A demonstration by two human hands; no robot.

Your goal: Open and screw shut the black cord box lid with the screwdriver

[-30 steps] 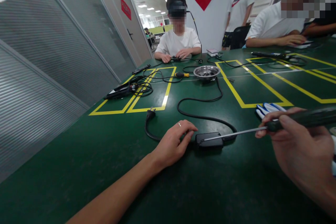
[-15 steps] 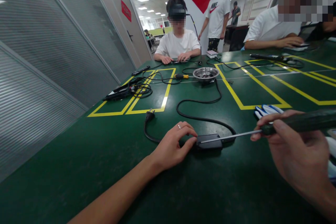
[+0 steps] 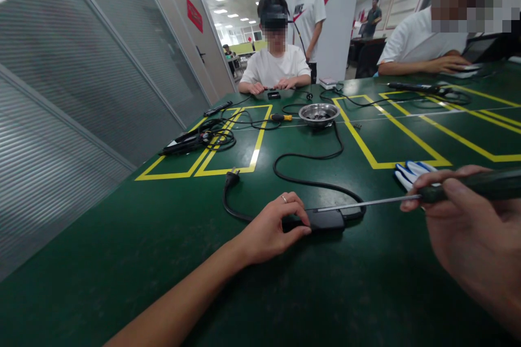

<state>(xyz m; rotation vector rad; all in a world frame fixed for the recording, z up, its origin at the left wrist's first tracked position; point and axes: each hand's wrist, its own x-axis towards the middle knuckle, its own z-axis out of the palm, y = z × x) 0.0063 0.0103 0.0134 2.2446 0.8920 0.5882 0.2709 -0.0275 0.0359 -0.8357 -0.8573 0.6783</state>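
Observation:
A small black power adapter lies flat on the green table, with a black cord looping away to a plug. My left hand rests on the table with its fingers curled against the adapter's left end, holding it down. A long screwdriver with a dark handle is gripped in my right hand. Its metal shaft runs left and the tip sits on the adapter's top.
White and blue gloves lie behind my right hand. Farther back stand a steel bowl, a yellow-handled screwdriver and a tangle of black cables. People sit and stand at the far edge. Yellow tape marks boxes on the table.
My left hand has slid right and closed tighter over the adapter's end. The screwdriver has shifted slightly right. A standing person in the background has walked left.

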